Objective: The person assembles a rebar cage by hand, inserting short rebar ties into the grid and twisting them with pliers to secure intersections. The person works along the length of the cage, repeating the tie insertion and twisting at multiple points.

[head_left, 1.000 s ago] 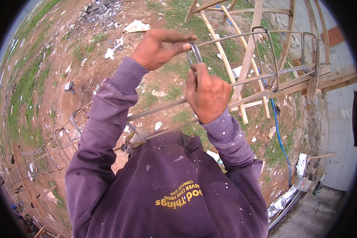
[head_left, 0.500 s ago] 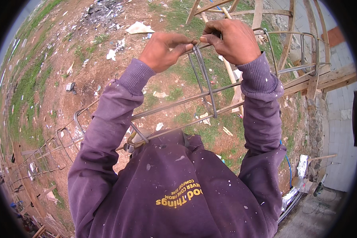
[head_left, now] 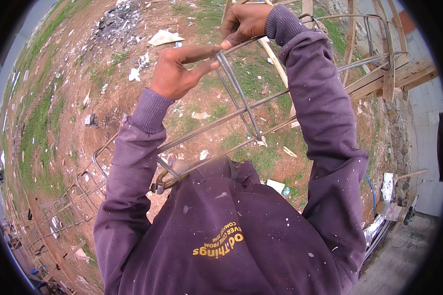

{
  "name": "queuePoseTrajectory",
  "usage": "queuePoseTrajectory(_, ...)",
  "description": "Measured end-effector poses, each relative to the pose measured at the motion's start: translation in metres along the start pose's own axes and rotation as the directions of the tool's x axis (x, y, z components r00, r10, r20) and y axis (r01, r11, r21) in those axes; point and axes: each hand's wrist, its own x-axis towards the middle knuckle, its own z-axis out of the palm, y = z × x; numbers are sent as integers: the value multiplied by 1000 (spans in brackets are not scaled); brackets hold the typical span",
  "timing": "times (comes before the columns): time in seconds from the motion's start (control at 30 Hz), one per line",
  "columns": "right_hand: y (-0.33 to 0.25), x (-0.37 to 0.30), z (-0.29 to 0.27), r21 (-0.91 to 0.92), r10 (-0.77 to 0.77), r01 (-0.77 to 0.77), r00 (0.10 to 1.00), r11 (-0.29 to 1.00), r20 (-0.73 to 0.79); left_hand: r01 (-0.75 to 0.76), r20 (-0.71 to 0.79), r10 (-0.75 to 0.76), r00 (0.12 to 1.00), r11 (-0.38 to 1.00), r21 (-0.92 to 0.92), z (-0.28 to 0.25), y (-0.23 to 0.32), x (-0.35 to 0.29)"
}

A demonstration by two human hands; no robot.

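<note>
A long steel rebar cage [head_left: 206, 127] runs across in front of me, rising to the right. Near its middle stands a bent rectangular stirrup [head_left: 246, 105] around the long bars. My left hand [head_left: 174, 71] has thumb and forefinger closed on the stirrup's upper corner. Beside it, on the far bar, my right hand [head_left: 246, 22] is curled with its thumb tip at the same corner; what its fingers pinch, if anything, is hidden. A tool with a yellowish handle and metal head [head_left: 158, 188] shows against my waist, under the near bar.
Wooden supports [head_left: 389, 81] hold up the cage's right end beside a grey block wall [head_left: 421, 157]. More stirrups [head_left: 86, 184] line the cage at left. Litter and a pale scrap [head_left: 165, 38] lie on the grassy dirt. A screwdriver-like tool [head_left: 411, 210] lies at lower right.
Both hands have shifted left in the picture, the right one also upward. The cage and stirrup appear slightly further left. The fingers stay at the stirrup's upper corner.
</note>
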Motion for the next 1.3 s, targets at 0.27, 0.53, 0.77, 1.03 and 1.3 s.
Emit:
queuePoseTrajectory(0.27,-7,-3,7,-101,-59,43,986,994,-158,31,24,-31,999,999,-16,-4,2,-1)
queuePoseTrajectory(0.53,-43,-29,5,-128,22,-19,1000,992,19,-16,5,16,1000,999,43,-3,5,0)
queuePoseTrajectory(0.77,-51,-49,43,-572,-238,33,928,820,-287,-43,-24,44,999,997,56,-1,5,-1)
queuePoseTrajectory(1.03,-59,-99,103,-367,-169,-191,637,910,-752,-67,-50,67,996,998,17,2,-4,-2)
queuePoseTrajectory(1.3,-37,-69,105,-382,-221,-34,766,924,-603,-77,3,77,997,996,39,3,-7,-3)
